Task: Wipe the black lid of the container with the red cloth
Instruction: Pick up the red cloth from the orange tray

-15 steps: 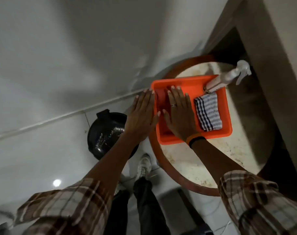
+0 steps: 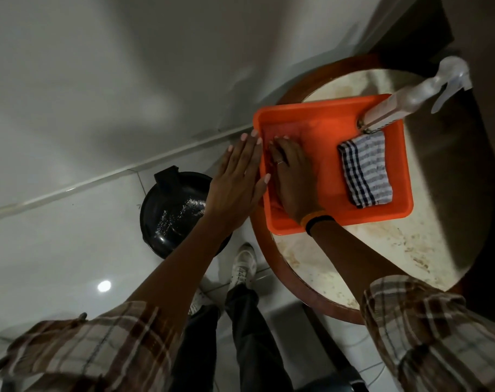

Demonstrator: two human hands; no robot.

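The round counter (image 2: 410, 250) with its brown rim carries an orange tray (image 2: 325, 120), and this tray holds three things. A clear spray bottle (image 2: 404, 100) leans over the far right corner of the tray, its nozzle sticking out beyond the rim. A striped grey and dark cloth (image 2: 365, 169) lies folded on the right side of the tray floor. On the left side there is a reddish cloth (image 2: 271, 190), hard to tell from the orange floor, and the right hand (image 2: 291, 179) lies on it palm down, its fingers bent at the tips as if pinching the cloth; whether it has really gripped it, one cannot tell. The left hand (image 2: 238, 176) is flat and fully open, holding nothing, against the outer left wall of the tray. On the tiled floor, left of the counter, stands the container with its black lid (image 2: 172, 207), shiny and speckled with white, partly hidden by the left forearm. Compared with half a second before, the right fingers have curled from flat, while the left hand stays in its place.
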